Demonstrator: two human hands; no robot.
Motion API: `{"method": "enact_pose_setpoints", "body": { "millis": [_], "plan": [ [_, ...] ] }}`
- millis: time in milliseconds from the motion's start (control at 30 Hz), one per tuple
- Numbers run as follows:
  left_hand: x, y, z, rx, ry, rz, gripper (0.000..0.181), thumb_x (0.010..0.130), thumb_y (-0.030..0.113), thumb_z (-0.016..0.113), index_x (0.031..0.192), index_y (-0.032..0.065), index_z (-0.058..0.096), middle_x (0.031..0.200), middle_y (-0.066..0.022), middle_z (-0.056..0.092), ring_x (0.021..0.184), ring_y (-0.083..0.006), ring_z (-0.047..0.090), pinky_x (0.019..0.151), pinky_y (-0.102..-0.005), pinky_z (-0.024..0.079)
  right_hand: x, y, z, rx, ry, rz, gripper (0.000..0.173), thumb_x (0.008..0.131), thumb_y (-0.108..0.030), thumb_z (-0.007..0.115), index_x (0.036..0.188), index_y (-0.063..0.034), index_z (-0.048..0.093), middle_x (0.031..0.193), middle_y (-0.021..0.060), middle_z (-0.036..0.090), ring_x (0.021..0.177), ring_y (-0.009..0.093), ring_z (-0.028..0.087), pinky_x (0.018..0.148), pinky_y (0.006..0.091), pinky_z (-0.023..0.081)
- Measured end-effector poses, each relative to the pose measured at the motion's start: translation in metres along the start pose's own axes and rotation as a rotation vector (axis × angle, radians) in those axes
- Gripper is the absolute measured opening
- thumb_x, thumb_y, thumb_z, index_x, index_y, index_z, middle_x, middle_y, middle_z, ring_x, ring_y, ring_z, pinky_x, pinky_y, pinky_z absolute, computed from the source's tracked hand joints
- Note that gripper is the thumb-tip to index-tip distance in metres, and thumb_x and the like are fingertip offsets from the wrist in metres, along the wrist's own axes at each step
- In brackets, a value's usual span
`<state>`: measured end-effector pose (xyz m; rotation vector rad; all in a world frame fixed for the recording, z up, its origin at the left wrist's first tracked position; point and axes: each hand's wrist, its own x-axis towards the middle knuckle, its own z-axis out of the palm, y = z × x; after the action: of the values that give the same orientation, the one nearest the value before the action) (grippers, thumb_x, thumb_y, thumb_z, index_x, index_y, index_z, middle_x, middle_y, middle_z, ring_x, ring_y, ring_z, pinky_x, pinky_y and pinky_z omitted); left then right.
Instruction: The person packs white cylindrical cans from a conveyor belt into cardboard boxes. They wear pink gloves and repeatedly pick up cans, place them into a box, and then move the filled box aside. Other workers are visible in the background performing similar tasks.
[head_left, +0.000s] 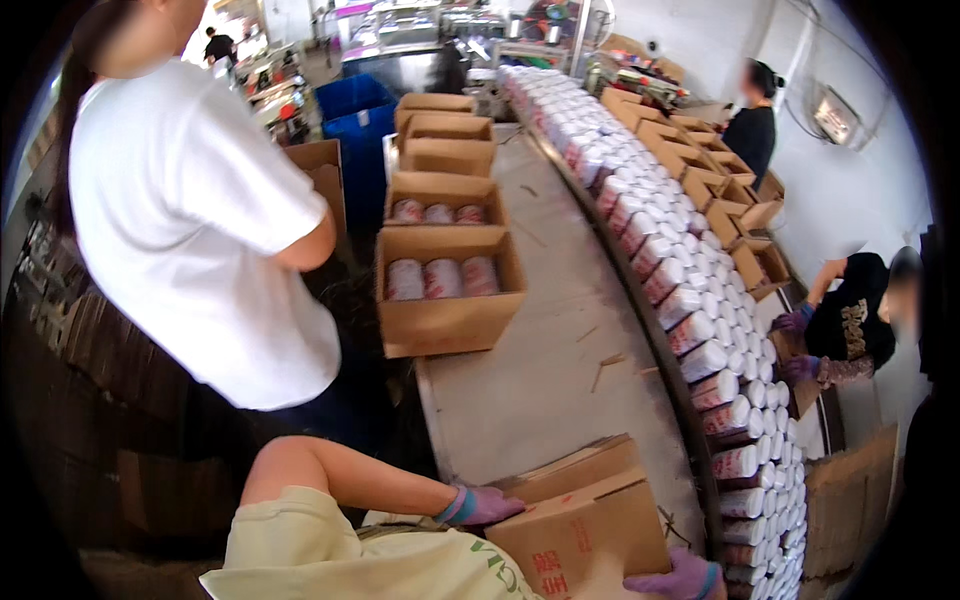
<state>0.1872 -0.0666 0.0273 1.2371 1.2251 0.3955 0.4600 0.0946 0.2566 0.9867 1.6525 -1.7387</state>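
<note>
Close to my body, a brown cardboard box (592, 532) with red printing stands at the table's near end. Purple gloves with blue cuffs cover both hands. My left hand (491, 506) holds the box along its upper left edge. On the opposite side, my right hand (675, 574) grips the lower right corner, partly cut off by the picture's bottom edge. Flaps or panels rise at the far side of the box, and its inside is hidden. The grey tabletop (525, 397) stretches away beyond it.
Stacked white-lidded cans (727, 352) line the right behind a dark rail (652, 322). Open cartons (450, 330) with cans stand on the table. A person in white (195, 225) stands left; a gloved person in black (847, 322) works right. Blue bins (356, 142) stand farther back.
</note>
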Motion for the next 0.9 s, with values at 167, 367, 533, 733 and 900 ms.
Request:
{"method": "enact_pose_setpoints", "body": {
  "millis": [167,367,533,733,900],
  "plan": [
    [-0.038,-0.017,0.019,-0.655,0.301,-0.087,0.028,0.088,0.020,0.048,0.100,0.0026,0.066,0.098,-0.0158,0.065,0.091,-0.0287,0.062,0.083,-0.0368,0.048,0.028,-0.133,0.045,-0.941,-0.211,-0.087,0.047,0.085,-0.029,0.062,0.125,-0.0066,0.053,0.110,0.0145,0.061,0.101,0.030,0.059,0.083,0.0333,0.049],
    [-0.103,-0.074,-0.069,-0.218,1.191,0.209,0.019,0.087,0.008,0.051,0.100,0.0005,0.063,0.089,-0.0121,0.064,0.088,-0.0256,0.062,0.079,-0.0364,0.052,0.128,-0.184,0.057,-1.319,0.387,-0.910,0.052,0.078,-0.024,0.065,0.125,-0.0076,0.052,0.110,0.0122,0.060,0.099,0.035,0.057,0.083,0.0444,0.048],
    [-0.155,-0.075,-0.092,-0.683,0.484,-0.503,0.020,0.090,0.012,0.052,0.099,-0.0015,0.062,0.091,-0.0097,0.063,0.075,-0.0251,0.064,0.068,-0.0368,0.054,0.119,-0.066,0.080,-0.757,0.716,-0.747,0.044,0.081,-0.017,0.066,0.120,-0.0001,0.056,0.117,0.0197,0.057,0.109,0.037,0.054,0.094,0.0417,0.043],
    [-0.037,-0.013,-0.019,0.371,0.632,0.113,0.075,0.084,0.048,0.059,0.139,0.0040,0.035,0.141,-0.0212,0.036,0.129,-0.0346,0.037,0.108,-0.0419,0.029,0.108,0.171,0.184,-1.487,1.221,0.113,0.057,0.090,-0.040,0.047,0.142,-0.0194,0.036,0.143,0.0085,0.041,0.124,0.031,0.046,0.098,0.0497,0.037],
    [0.037,-0.004,0.027,0.410,0.455,0.186,0.084,0.082,0.041,0.062,0.145,0.0022,0.021,0.146,-0.0222,0.028,0.130,-0.0374,0.034,0.108,-0.0445,0.028,0.097,0.173,0.192,-1.183,0.983,0.303,0.077,0.079,-0.055,0.055,0.143,-0.0185,0.033,0.147,0.0133,0.033,0.132,0.035,0.033,0.100,0.0570,0.033]
  ]
}}
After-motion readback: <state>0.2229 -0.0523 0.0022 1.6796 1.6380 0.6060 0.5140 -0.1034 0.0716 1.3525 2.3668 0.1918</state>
